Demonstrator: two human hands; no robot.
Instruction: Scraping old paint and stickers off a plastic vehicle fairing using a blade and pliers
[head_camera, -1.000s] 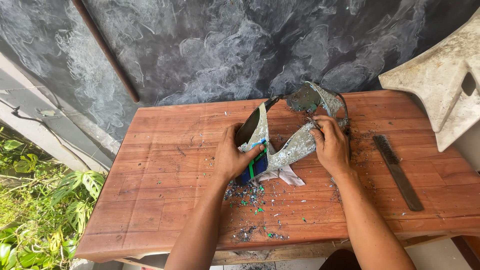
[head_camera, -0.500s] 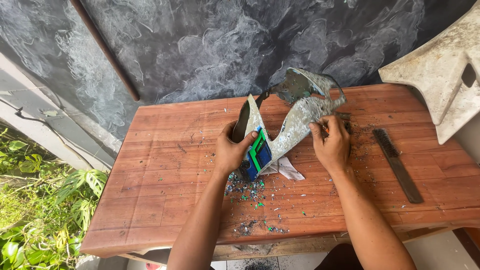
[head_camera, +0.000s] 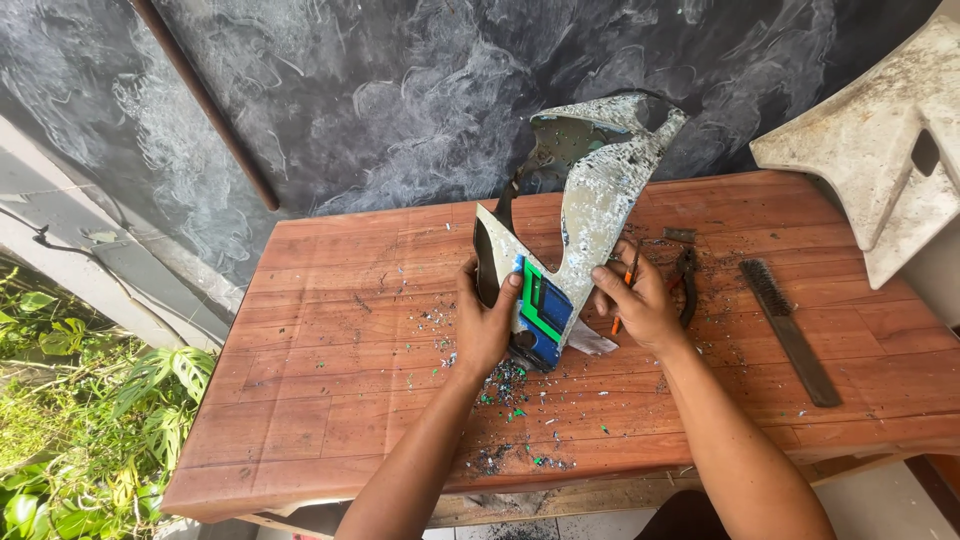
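I see a curved plastic panel (head_camera: 585, 215), its paint mostly scraped to grey with a blue and green patch left near its lower end, standing upright near the middle of the wooden table (head_camera: 330, 330). My left hand (head_camera: 487, 325) grips the panel's lower left edge, thumb pressed on the painted patch and fingers wrapped behind. My right hand (head_camera: 640, 305), on the panel's right side, presses against its edge while its fingers are closed around a thin orange-handled tool (head_camera: 624, 295).

Paint flakes (head_camera: 505, 385) in green and blue lie scattered on the table just in front of the panel, between my forearms. Right of the panel, just beyond my right hand, lie dark pliers (head_camera: 686, 285), and farther right a wire brush (head_camera: 790, 330). A white panel piece (head_camera: 875, 140) leans well to the right of the panel, over the table's corner. Behind the panel rises a dark mottled wall (head_camera: 380, 100); the raised panel hides part of it. Far left of the panel, green plants (head_camera: 70, 430) grow beyond the table's edge.
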